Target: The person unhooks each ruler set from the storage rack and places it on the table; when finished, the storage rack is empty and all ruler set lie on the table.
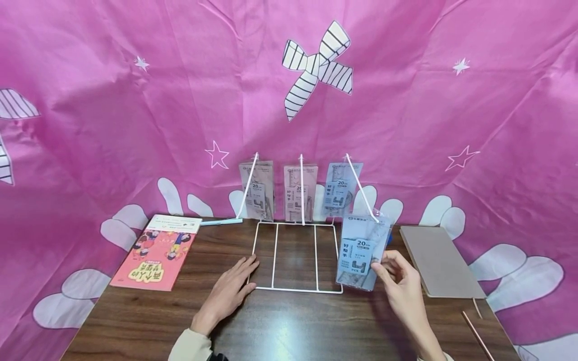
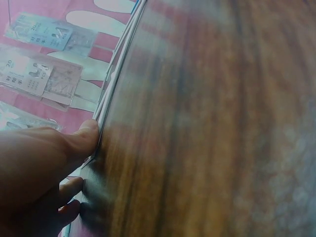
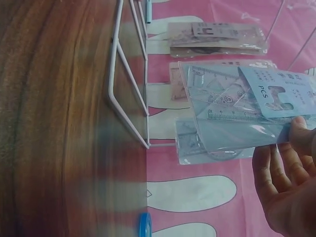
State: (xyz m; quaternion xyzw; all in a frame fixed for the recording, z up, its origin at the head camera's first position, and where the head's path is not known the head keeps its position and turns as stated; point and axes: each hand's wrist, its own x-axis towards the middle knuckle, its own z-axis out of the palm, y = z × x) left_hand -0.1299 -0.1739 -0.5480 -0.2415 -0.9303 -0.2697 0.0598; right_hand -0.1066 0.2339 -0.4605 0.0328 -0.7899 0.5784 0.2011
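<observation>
Right hand pinches a blue ruler pack on the right hook of the wire rack; three packs hang behind. Left hand, fingers flat, steadies the rack's base on the table.

The ruler pack is a clear sleeve with a blue card marked 20 cm, upright and slightly tilted, hanging on the rack's right-hand peg; it seems to hold rulers and set squares. The white wire rack stands on the surface.
</observation>
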